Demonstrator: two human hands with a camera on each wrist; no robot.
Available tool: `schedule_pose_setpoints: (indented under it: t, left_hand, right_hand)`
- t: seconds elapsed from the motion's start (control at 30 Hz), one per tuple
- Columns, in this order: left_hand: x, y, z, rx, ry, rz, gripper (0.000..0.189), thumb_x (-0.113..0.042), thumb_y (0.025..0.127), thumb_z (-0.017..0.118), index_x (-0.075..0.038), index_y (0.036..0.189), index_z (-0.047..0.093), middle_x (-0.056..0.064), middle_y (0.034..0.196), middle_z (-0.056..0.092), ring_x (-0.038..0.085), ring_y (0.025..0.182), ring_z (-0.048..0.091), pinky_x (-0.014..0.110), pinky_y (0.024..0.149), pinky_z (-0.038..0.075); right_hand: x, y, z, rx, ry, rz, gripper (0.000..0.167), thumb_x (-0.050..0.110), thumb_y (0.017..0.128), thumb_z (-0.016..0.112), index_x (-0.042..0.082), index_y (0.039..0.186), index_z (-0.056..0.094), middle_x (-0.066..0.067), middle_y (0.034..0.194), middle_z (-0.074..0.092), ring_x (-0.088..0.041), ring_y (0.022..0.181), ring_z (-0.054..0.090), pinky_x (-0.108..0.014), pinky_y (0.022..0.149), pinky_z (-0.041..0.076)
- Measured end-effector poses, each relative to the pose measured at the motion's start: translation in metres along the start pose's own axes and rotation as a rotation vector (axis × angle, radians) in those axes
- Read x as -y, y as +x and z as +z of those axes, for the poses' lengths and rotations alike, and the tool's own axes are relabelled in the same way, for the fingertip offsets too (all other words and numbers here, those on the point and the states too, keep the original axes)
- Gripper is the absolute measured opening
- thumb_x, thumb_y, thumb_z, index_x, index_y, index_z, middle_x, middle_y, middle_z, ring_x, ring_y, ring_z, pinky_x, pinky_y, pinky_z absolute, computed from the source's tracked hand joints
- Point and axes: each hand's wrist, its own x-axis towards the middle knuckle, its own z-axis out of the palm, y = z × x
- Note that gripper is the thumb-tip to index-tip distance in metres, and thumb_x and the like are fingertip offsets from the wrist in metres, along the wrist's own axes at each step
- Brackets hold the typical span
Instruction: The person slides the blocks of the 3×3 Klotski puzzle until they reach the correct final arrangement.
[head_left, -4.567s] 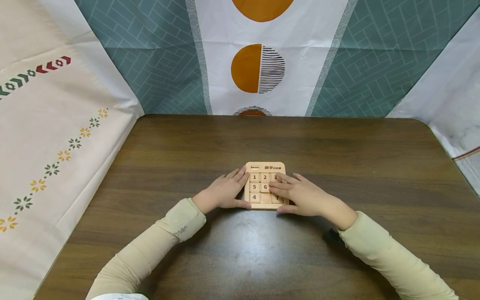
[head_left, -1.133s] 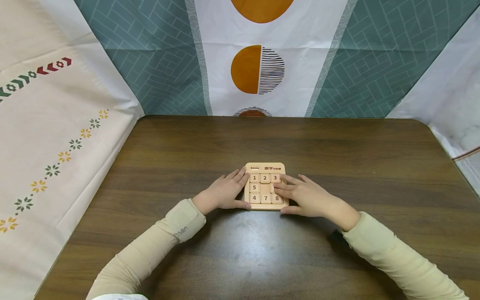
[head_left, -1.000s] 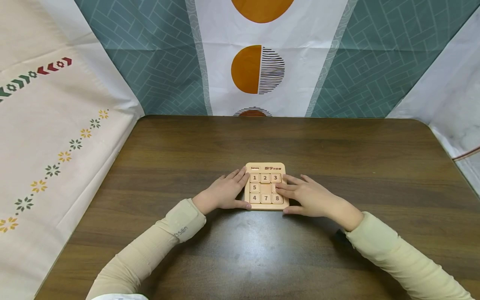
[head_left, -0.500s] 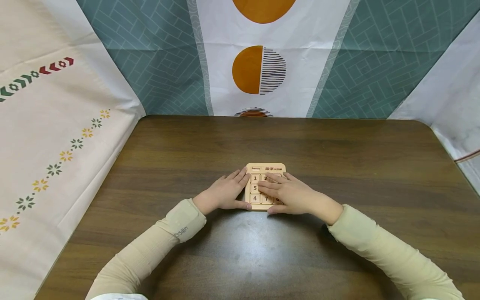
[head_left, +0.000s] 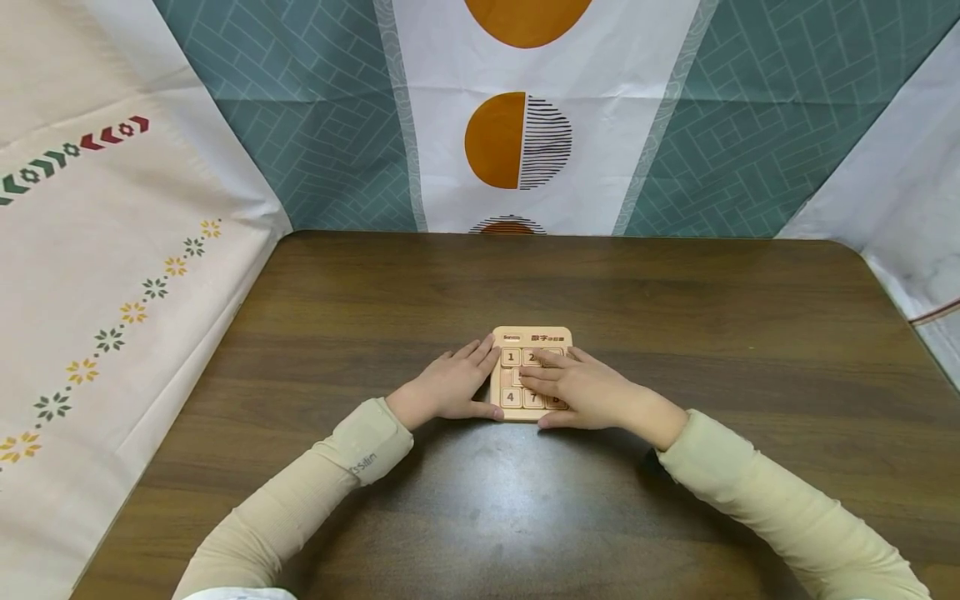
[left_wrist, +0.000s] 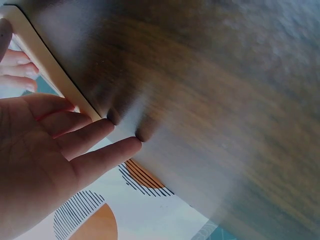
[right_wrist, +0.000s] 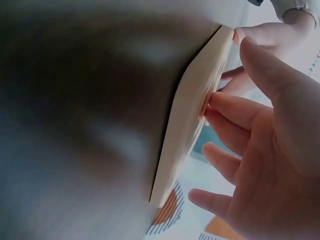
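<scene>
A wooden number slide puzzle [head_left: 497, 392] lies flat on the brown table. My left hand [head_left: 450, 385] rests along its left edge, fingers straight and thumb at the near-left corner. My right hand [head_left: 588, 393] spreads over the right half; an index fingertip touches a middle-row tile [head_left: 515, 378], whose number is mostly covered. To the left of that tile is a vacant slot. Tiles 1 [head_left: 511, 357], 4 [head_left: 510, 397] and 7 [head_left: 533, 398] show; the right column is largely hidden. In the right wrist view, the puzzle's pale side [right_wrist: 182, 120] stands beside the fingertips.
The brown wooden table [head_left: 375, 283] extends all round the puzzle. Behind it hangs a green and white patterned cloth [head_left: 330, 150]. An embroidered cream cloth [head_left: 97, 275] borders the left side, and a white cloth [head_left: 900, 208] the right.
Tile 7 has slid left and tile 8 has come into the bottom row. My right hand has moved left, and tile 5 has shifted right from the left slot. My left hand stays put.
</scene>
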Motion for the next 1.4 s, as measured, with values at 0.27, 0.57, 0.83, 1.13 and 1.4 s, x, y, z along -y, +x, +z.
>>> schedule_pose_setpoints:
  t: [0.27,0.57,0.83,1.13,1.4]
  left_hand:
    - [0.0,0.0,0.0,-0.006,0.002,-0.005,0.097,-0.066,0.079,0.049,-0.003,0.145,0.018,0.015,0.151,0.008,0.03,0.135,0.02,0.049,0.099,0.031]
    - [-0.001,0.0,-0.001,0.001,0.01,0.0,0.097,-0.067,0.079,0.048,-0.002,0.145,0.018,0.015,0.151,0.009,0.03,0.135,0.02,0.048,0.099,0.031]
    - [-0.001,0.0,-0.001,-0.006,0.006,0.001,0.096,-0.066,0.08,0.049,-0.002,0.145,0.018,0.015,0.15,0.009,0.03,0.135,0.02,0.049,0.099,0.032]
    - [0.0,0.0,0.0,-0.002,0.001,-0.002,0.097,-0.066,0.079,0.049,-0.002,0.145,0.018,0.015,0.15,0.008,0.03,0.135,0.019,0.049,0.098,0.032]
    - [0.001,0.0,0.001,0.006,0.001,-0.001,0.097,-0.066,0.079,0.049,-0.003,0.145,0.018,0.014,0.151,0.008,0.03,0.135,0.019,0.049,0.099,0.031]
  right_hand:
    - [-0.007,-0.012,0.001,-0.013,0.008,0.011,0.064,0.044,0.084,0.06,0.007,0.134,0.047,-0.007,0.138,0.044,-0.031,0.132,0.027,-0.06,0.098,0.024]
    - [0.004,-0.013,0.001,-0.04,-0.004,0.001,0.065,0.045,0.084,0.059,0.008,0.135,0.045,-0.008,0.138,0.043,-0.03,0.132,0.028,-0.06,0.097,0.024]
    - [0.025,-0.008,0.007,-0.009,-0.057,-0.059,0.065,0.048,0.085,0.056,0.009,0.135,0.046,-0.004,0.14,0.04,-0.028,0.133,0.025,-0.058,0.1,0.021]
    - [0.024,-0.004,0.007,-0.001,-0.065,-0.066,0.062,0.046,0.086,0.056,0.009,0.134,0.047,-0.003,0.14,0.041,-0.029,0.133,0.026,-0.059,0.099,0.022]
    - [0.014,0.005,0.004,0.016,-0.05,-0.039,0.059,0.043,0.087,0.057,0.008,0.134,0.047,-0.004,0.139,0.042,-0.029,0.133,0.027,-0.059,0.098,0.024]
